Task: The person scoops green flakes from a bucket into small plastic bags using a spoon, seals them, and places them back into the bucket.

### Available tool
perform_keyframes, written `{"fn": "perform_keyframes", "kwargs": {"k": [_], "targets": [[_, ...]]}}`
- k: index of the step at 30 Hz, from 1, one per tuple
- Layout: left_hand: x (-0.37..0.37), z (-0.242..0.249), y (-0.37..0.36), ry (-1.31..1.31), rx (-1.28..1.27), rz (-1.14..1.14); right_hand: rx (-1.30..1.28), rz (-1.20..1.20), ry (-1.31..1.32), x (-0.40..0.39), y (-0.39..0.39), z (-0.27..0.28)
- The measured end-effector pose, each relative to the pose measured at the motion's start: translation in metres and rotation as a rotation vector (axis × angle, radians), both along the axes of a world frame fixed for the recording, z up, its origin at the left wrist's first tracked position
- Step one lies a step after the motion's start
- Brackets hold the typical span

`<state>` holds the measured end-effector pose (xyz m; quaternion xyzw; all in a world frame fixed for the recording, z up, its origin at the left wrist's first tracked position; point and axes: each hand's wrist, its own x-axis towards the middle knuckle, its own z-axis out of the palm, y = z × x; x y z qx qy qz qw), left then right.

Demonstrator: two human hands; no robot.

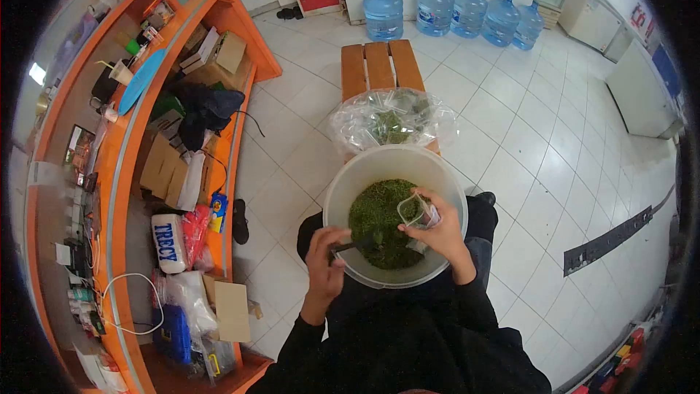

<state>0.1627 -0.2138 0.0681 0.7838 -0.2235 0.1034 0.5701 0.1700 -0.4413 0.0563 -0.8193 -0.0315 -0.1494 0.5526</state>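
Observation:
A large white plastic bucket (337,193) stands between my legs, holding a heap of dried green herbs (379,204). My left hand (326,266) is at the bucket's left rim, its fingers closed on the handle of a black scoop (357,244). The scoop's far end reaches over the herbs, where its dark shape is hard to make out. Over the right side of the bucket, my right hand (443,228) grips a small clear container (412,209) with its squarish mouth tilted toward the herbs. Some green shows inside it.
Just beyond the bucket, a clear plastic bag (350,124) with more green herbs rests on a slatted wooden bench (379,69). An orange shelf unit (244,36) full of boxes and bags runs along the left. Several blue water bottles (383,11) line the far wall.

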Motion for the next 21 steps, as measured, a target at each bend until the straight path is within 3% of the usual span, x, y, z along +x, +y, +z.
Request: {"fn": "perform_keyframes", "kwargs": {"k": [3,6,9,13,17,21], "targets": [[0.004,0.013,-0.026,-0.137,0.103,0.115,0.046,-0.038,0.014,-0.009,0.012,0.01],[0.009,0.039,-0.053,-0.24,0.399,-0.055,-0.014,-0.05,-0.018,-0.018,0.025,0.017],[0.021,0.022,-0.055,-0.062,0.232,-0.136,0.028,-0.06,-0.03,-0.014,0.024,0.021],[0.022,0.021,-0.052,0.105,0.049,-0.068,0.397,-0.038,0.102,-0.009,0.014,0.012],[0.02,0.007,-0.052,0.118,-0.26,-0.012,0.589,-0.059,0.105,-0.006,0.023,0.014],[0.022,0.004,-0.054,-0.067,-0.235,0.065,0.628,-0.117,0.025,-0.005,0.033,0.016]]}}
